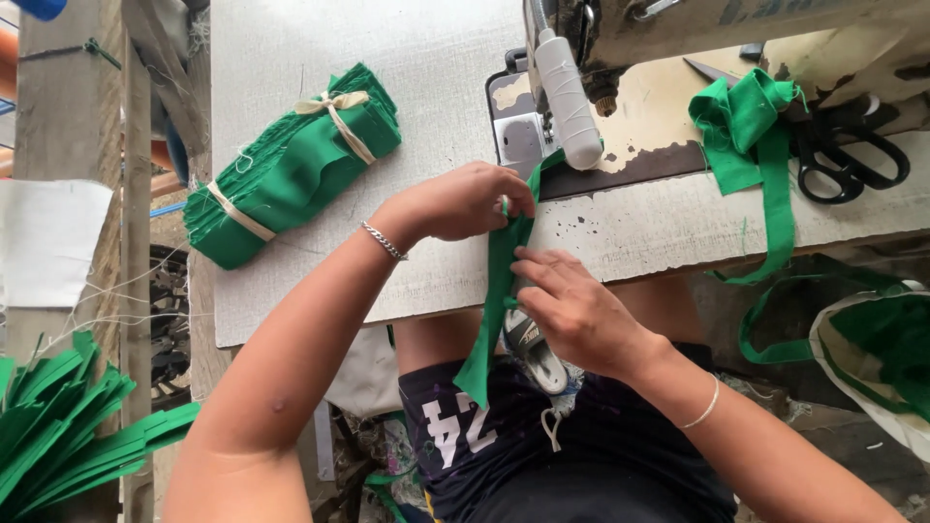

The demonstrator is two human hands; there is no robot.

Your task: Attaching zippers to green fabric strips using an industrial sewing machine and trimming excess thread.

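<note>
My left hand [463, 201] sits near the middle of the frame, fingers curled in and pinching the upper part of a green fabric strip [496, 300] right at the table's edge. My right hand [572, 308] is just below and to the right of it, fingers laid fairly flat and close together along the strip, thumb and fingertips pressing the cloth where it folds. The two hands are just beside each other, both on the same strip. The strip runs from under the sewing machine [620, 58] at the top centre, down between my hands, and its loose end hangs over my lap in the lower middle.

On the table [291, 58], upper left, lies a bundle of green fabric pieces [291, 165], tied with pale bands in two places. To the upper right a crumpled green strip [751, 126] rests on the machine bed, with black scissors [852, 160] just beside it. At the right edge, lower down, a white bag [872, 358] holds more green cloth; how much I cannot tell. In the lower left corner, loose green strips [68, 426] fan out.
</note>
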